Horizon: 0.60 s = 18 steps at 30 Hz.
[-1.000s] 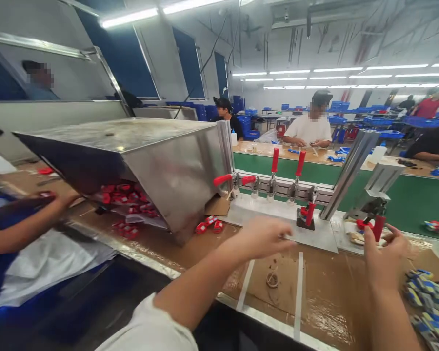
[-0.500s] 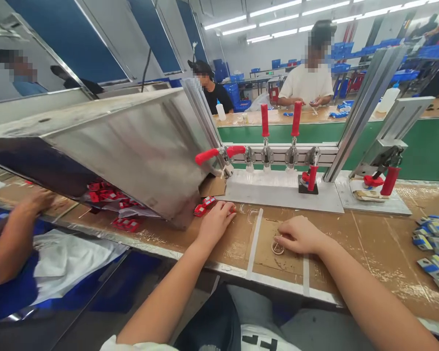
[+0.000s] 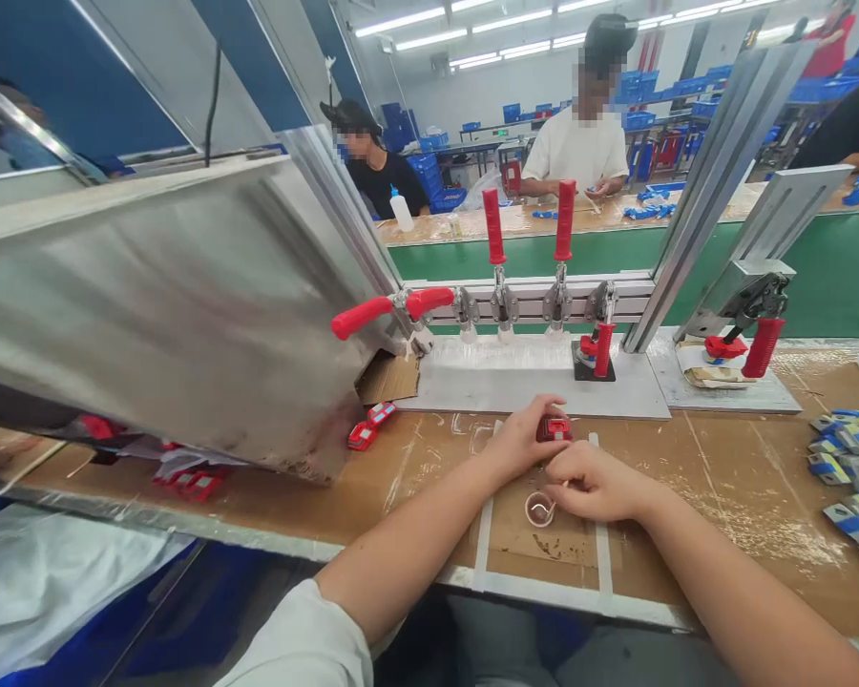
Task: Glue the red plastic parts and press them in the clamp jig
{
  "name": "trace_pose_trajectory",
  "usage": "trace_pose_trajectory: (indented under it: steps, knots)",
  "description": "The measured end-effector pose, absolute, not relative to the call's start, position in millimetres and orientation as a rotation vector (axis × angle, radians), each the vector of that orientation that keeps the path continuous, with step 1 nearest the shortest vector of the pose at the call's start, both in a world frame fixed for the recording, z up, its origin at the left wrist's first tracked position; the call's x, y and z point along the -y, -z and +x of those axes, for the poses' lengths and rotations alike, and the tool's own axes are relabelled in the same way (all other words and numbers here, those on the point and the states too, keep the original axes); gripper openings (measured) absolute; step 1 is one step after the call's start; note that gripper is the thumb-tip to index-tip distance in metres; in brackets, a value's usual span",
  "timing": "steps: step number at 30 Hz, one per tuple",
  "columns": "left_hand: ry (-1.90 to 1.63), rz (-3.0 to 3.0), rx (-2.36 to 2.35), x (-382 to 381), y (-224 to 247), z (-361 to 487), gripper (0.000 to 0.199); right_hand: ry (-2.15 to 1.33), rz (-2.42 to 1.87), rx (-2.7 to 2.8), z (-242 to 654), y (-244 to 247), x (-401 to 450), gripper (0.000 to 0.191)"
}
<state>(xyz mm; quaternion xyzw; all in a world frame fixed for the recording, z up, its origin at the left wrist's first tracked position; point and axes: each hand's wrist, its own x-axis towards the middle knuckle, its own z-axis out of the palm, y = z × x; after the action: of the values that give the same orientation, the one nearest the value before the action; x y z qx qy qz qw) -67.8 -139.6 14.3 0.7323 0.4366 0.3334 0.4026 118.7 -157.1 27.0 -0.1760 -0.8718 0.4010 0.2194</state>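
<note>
A small red part (image 3: 556, 429) is held in my left hand (image 3: 526, 441), whose fingers curl round its left and far side above the taped cardboard (image 3: 536, 548). Just to the right, my right hand (image 3: 593, 482) is closed in a pinch on a thin light stick (image 3: 559, 485). The stick's lower end is at a small round cup (image 3: 540, 510) on the cardboard. Two more red parts (image 3: 371, 426) lie on the bench to the left, near a cardboard box flap (image 3: 389, 377).
Beyond my hands, a metal frame carries red-handled toggle clamps (image 3: 562, 221) over a pale base plate (image 3: 487, 382). A large metal bin (image 3: 186, 315) fills the left, with red parts under its edge. Blue-and-white pieces (image 3: 855, 458) are heaped at right. People sit across.
My left hand has moved right from the red parts and now holds one beside my right hand. The stick and cup show more clearly. The view has shifted a little.
</note>
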Motion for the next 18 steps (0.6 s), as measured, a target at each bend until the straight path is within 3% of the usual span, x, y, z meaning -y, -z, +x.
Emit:
trace_pose_trajectory:
  steps: [7, 18]
  knots:
    - [-0.719, 1.833, -1.122, 138, -17, -72, 0.061, -0.924, -1.003, 1.751, 128, -20, 132, 0.042]
    - [-0.698, 1.86, -1.127, 136, -14, -73, 0.058, -0.971, -1.176, 1.782, 122, -11, 124, 0.041]
